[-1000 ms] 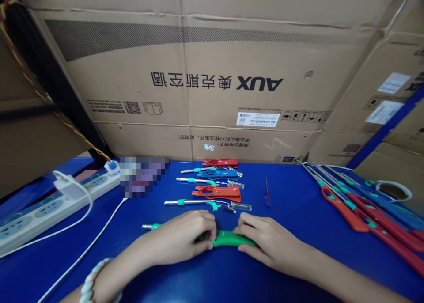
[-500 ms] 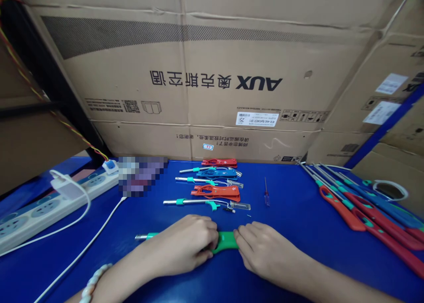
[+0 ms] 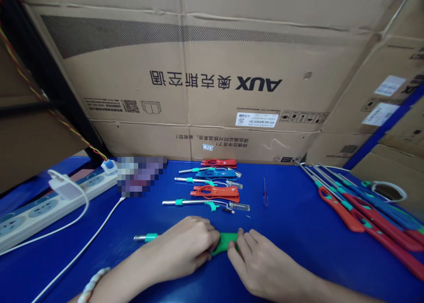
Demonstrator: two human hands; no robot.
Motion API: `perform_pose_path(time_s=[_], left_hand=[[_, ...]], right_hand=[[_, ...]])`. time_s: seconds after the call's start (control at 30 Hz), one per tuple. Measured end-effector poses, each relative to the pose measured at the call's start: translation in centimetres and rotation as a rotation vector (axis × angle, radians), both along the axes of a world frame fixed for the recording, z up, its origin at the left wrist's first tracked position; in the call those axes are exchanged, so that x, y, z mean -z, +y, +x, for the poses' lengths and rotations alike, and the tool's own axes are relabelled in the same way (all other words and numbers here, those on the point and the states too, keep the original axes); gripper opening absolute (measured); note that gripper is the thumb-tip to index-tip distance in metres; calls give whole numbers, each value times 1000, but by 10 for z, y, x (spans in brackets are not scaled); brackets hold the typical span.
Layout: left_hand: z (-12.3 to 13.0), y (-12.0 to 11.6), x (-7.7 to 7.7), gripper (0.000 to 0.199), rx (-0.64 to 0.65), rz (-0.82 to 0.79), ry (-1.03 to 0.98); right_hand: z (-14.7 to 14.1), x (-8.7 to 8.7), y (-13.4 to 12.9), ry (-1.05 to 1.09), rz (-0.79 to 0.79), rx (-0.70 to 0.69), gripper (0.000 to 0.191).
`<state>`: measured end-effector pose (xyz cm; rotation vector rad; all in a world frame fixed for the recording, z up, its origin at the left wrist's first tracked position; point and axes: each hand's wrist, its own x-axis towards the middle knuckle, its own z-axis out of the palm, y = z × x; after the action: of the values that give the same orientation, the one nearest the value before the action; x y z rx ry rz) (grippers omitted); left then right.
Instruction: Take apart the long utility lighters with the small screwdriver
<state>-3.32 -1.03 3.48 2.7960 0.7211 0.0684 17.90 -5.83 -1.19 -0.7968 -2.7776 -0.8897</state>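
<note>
Both hands are closed on a green stick lighter lying sideways just above or on the blue table. My left hand wraps its middle, and the metal nozzle with a teal collar shows beyond my left wrist. My right hand pinches the handle's right end, thumb on the near side and fingers on the far side. The rest of the handle is hidden under the hands. Just beyond lies a metal lighter tube with a teal trigger and a clear fuel tank.
Farther back lie orange, blue and red handle shells with more tubes. A small screwdriver lies right of them. Several long lighters are piled at right. A power strip with cables stands left; cardboard walls the back.
My right hand has shifted slightly left along the green handle, and its thumb and fingers now pinch it more plainly. The left hand has hardly moved.
</note>
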Motion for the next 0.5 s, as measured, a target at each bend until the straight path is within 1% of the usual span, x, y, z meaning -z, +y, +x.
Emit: perform_pose_path(time_s=[0.13,0.3,0.4,0.5], left_hand=[[0,-1,1,18,-14,-11,-22],[-2,-3,4,20,-58,31,-7],[-2,-5,5,22,-52,37,5],[0,-7,2,23,-34,36,8]], right_hand=[[1,2,-1,-7,2,-2,16],[0,3,-1,-11,15,7,14],[-1,2,-1,-33,21,-2,13],[-1,1,-2,-31,18,-11,11]])
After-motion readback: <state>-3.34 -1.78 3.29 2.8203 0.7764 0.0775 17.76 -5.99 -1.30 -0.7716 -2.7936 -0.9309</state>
